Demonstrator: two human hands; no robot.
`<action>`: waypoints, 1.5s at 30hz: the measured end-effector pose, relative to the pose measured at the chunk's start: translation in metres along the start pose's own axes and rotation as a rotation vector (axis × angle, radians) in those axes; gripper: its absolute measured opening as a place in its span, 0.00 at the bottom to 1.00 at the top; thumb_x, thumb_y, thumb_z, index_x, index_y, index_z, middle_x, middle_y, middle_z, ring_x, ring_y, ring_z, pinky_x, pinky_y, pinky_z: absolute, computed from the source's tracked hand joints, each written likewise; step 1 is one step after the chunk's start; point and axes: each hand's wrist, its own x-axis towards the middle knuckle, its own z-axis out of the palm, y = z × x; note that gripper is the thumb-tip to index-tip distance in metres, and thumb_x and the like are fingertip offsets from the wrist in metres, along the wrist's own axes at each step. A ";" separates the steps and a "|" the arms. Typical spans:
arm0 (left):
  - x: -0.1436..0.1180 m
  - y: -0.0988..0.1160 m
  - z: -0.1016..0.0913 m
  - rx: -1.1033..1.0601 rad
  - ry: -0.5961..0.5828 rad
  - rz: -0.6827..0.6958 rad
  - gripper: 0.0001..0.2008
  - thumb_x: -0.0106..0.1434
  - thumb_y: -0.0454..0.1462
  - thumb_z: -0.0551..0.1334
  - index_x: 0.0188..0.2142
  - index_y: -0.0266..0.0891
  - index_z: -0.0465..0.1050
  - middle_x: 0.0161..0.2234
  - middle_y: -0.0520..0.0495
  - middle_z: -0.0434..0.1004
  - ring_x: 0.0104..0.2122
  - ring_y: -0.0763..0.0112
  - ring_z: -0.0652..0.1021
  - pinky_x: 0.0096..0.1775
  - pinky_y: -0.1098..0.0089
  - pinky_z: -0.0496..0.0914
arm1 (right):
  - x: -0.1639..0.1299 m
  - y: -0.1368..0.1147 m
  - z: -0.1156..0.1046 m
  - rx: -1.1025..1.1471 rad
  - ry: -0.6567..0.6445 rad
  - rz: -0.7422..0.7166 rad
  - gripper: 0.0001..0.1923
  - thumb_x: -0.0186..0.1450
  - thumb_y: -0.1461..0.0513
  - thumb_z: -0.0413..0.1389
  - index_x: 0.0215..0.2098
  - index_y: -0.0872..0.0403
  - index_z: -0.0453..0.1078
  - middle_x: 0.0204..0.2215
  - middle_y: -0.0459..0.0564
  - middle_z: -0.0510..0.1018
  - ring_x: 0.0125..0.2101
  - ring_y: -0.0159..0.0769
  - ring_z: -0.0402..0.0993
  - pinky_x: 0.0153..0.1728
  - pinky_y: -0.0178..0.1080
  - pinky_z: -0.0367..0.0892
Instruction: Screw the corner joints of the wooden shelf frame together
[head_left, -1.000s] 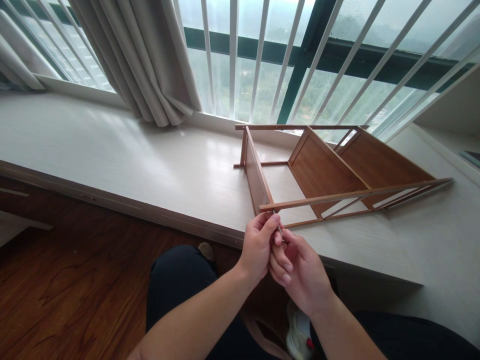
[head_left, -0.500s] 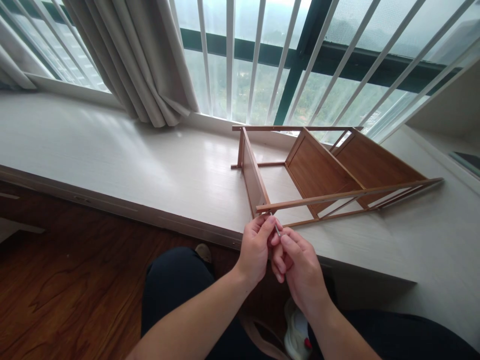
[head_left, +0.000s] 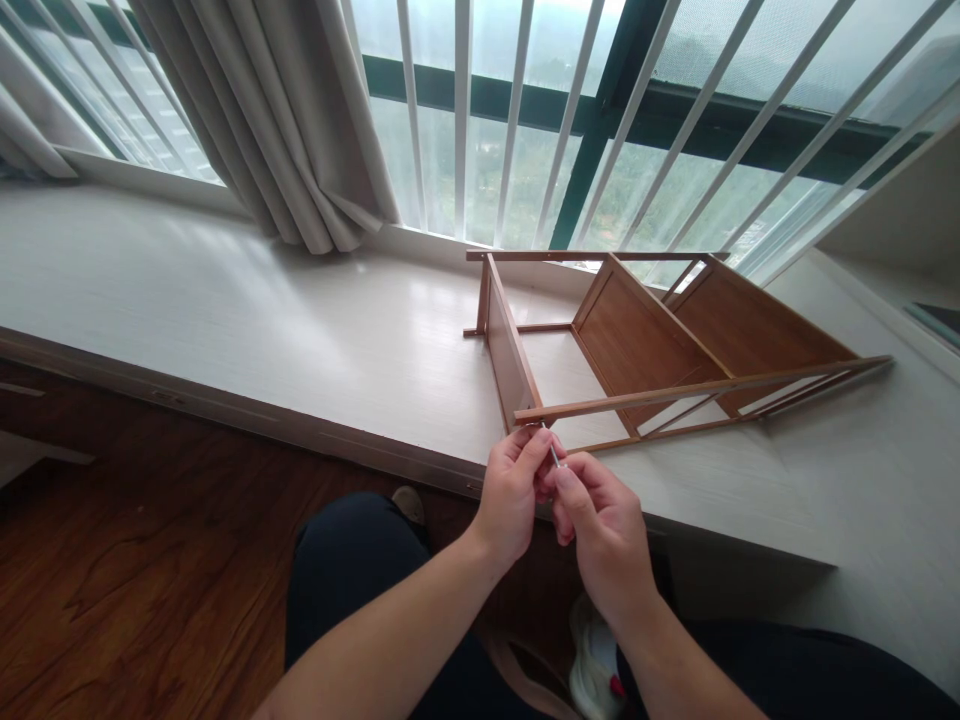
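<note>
A wooden shelf rack (head_left: pixel 652 388) lies on its side on the pale window ledge. At its near left corner, a thin metal hex key (head_left: pixel 553 452) points up to the end of the front rail. My right hand (head_left: pixel 606 510) is closed, thumb and fingers pinching the key's lower end. Just left of it, my left hand (head_left: pixel 511 490) is closed around the key's upper part, directly under the rail. The left fingertips sit close to the wood; whether they touch it I cannot tell. The key's very tip is hidden by the fingers and the rail.
The pale ledge (head_left: pixel 300 340) runs along a barred window, its front edge just beyond my knees. A grey curtain (head_left: pixel 277 130) hangs at the left. Below are the wooden floor (head_left: pixel 150 580) and a white object with a red spot (head_left: pixel 592 665) between my legs.
My right hand has turned slightly at the lower end of the hex key, and its lower fingers are more curled in. The left hand and the rack stay in place.
</note>
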 end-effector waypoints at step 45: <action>-0.002 0.003 0.001 0.046 -0.002 -0.056 0.17 0.59 0.48 0.68 0.27 0.35 0.74 0.16 0.56 0.63 0.13 0.81 0.65 0.18 0.79 0.60 | 0.002 -0.002 0.007 0.593 -0.109 0.233 0.16 0.69 0.52 0.56 0.31 0.55 0.68 0.13 0.38 0.63 0.11 0.25 0.56 0.14 0.28 0.53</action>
